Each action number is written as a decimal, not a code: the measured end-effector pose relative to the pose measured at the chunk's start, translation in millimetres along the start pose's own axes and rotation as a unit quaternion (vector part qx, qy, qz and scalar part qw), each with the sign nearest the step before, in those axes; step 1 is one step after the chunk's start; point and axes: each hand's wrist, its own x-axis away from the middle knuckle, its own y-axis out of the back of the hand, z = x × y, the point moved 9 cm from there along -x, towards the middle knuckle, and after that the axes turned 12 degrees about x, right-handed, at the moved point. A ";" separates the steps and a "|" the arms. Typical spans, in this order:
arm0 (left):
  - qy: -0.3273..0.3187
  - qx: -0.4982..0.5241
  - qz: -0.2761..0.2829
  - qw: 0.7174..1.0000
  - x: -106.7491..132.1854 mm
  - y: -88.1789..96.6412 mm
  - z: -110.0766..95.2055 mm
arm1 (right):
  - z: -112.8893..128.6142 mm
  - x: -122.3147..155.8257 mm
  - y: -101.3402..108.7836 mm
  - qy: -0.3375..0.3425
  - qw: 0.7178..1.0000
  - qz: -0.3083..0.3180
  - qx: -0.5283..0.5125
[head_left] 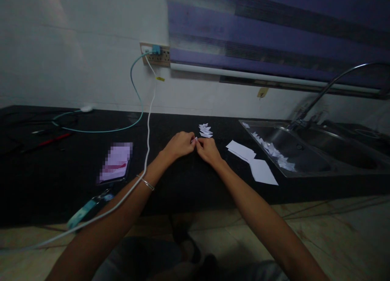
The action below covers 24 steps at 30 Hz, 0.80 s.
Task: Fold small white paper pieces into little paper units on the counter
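Note:
My left hand and my right hand meet over the dark countertop, fingers closed in a pinch. Between their fingertips is a small piece of folded white paper, mostly hidden by the fingers. Just beyond the hands lies a short row of folded white paper pieces with pointed ends. To the right of my right hand rest flat white paper sheets, with a narrower stack of paper partly touching them.
More folded paper pieces line the left rim of the metal sink, under a curved faucet. A phone with a teal strap lies at left. A white cable hangs across my left forearm from the wall socket.

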 end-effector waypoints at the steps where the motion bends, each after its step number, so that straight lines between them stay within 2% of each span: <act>1: 0.002 -0.012 -0.004 1.000 -0.1 0.0 -0.3 | -0.4 -0.4 0.6 -0.003 1.000 -0.007 0.007; 5: 0.009 -0.043 -0.020 0.999 -0.5 0.2 0.0 | -1.9 -1.2 1.3 -0.011 0.999 -0.032 0.028; 9: 0.023 -0.031 -0.019 0.999 -0.1 0.5 6.9 | 0.9 -0.7 -2.4 0.015 0.999 -0.018 0.029; 18: -0.015 0.015 -0.012 1.000 1.1 1.2 2.3 | 7.3 0.1 -3.8 0.051 0.999 0.007 0.014; 20: -0.012 0.022 -0.027 0.999 0.2 3.2 4.4 | 7.7 0.4 -4.3 0.041 0.999 0.002 0.010; 24: -0.006 0.056 -0.091 0.994 -0.9 10.7 12.5 | -1.1 -0.2 -5.8 -0.020 1.000 -0.018 -0.017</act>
